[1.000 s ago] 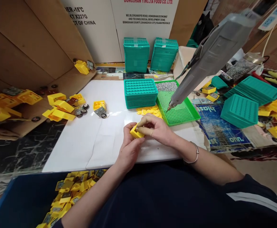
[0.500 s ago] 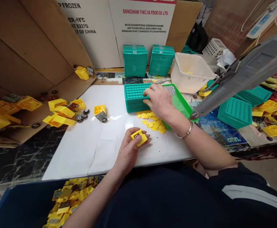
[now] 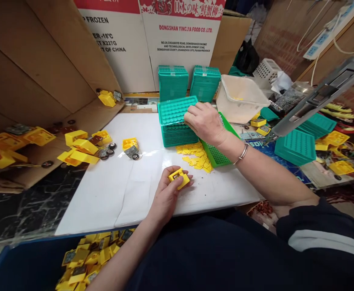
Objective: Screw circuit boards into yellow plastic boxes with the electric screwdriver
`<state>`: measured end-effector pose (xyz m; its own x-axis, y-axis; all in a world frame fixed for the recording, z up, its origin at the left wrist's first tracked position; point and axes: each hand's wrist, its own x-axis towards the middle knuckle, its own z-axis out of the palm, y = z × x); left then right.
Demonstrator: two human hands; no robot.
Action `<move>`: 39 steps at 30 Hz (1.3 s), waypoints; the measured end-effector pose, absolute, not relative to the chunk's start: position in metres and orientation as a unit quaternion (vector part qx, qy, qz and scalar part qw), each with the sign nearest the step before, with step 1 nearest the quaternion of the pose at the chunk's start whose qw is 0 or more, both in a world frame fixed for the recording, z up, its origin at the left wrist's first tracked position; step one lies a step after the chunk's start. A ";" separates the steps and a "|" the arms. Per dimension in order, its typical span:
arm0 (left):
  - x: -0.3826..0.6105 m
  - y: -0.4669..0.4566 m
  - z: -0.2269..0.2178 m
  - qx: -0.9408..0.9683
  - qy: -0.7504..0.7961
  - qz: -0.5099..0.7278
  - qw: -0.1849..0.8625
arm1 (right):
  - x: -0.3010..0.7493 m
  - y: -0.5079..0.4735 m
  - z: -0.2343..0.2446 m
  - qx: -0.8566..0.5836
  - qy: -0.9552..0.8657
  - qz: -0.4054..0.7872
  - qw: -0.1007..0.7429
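My left hand [image 3: 168, 190] is closed round a small yellow plastic housing [image 3: 179, 180], its open side with small metal parts facing up. With my right hand [image 3: 205, 123] I grip the right edge of the top teal tray [image 3: 177, 110], which is tilted up off the tray stack [image 3: 179, 135]. My fingertips on its edge are partly hidden. Loose flat yellow plastic pieces [image 3: 198, 157] lie on the white tabletop in front of the stack. Beside them is a green perforated basket [image 3: 219, 152], partly covered by my right forearm.
Two wrapped teal tray stacks [image 3: 173, 84] and a translucent bin [image 3: 240, 103] stand at the back. A grey electric screwdriver [image 3: 304, 101] hangs at the right. Yellow housings with wires [image 3: 81, 147] lie at the left; a blue bin [image 3: 28, 262] below holds many more.
My right hand has raised the top teal tray, which lay flat on the stack and now tilts. My left hand keeps the yellow housing. The view has shifted slightly.
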<state>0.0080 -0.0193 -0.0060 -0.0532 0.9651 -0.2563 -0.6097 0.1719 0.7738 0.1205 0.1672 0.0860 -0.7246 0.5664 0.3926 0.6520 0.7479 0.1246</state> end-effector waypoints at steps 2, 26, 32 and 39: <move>0.007 -0.019 -0.006 0.219 0.401 0.605 0.652 | 0.130 0.152 0.091 -0.313 -0.911 -0.144 0.225; 0.011 -0.012 -0.003 0.244 0.498 0.578 0.598 | 0.410 0.167 0.064 -0.790 -0.602 -0.096 0.068; 0.010 -0.012 -0.003 0.241 0.500 0.577 0.599 | 0.415 0.175 0.055 -0.757 -0.639 -0.083 0.106; 0.010 -0.012 -0.003 0.240 0.494 0.585 0.597 | 0.429 0.165 0.036 -0.669 -0.688 -0.101 0.262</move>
